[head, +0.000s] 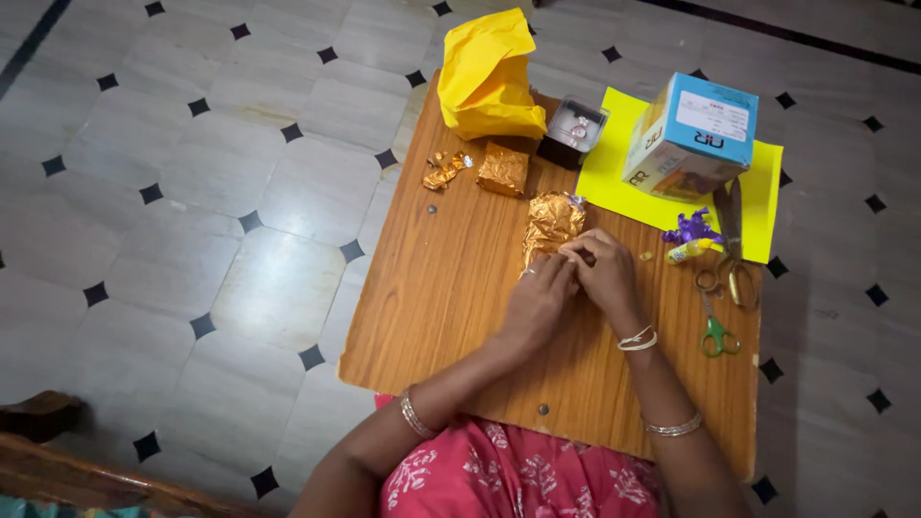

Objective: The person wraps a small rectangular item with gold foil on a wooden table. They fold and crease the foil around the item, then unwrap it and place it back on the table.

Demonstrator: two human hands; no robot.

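A lumpy object wrapped in gold foil [552,223] lies near the middle of a small wooden table [451,288]. My left hand [537,299] and my right hand [602,270] both press on its near end, fingers pinching the foil. A smaller square gold-wrapped packet [504,170] sits just beyond it, and scraps of gold foil [443,171] lie to its left.
A crumpled yellow paper bag [487,79] stands at the table's far edge beside a small clear-lidded black box [573,131]. A blue and white carton [691,137] rests on a yellow sheet [614,173]. Purple ribbon [691,228], a glue stick [689,251], large scissors [733,251] and green scissors [715,331] lie at right.
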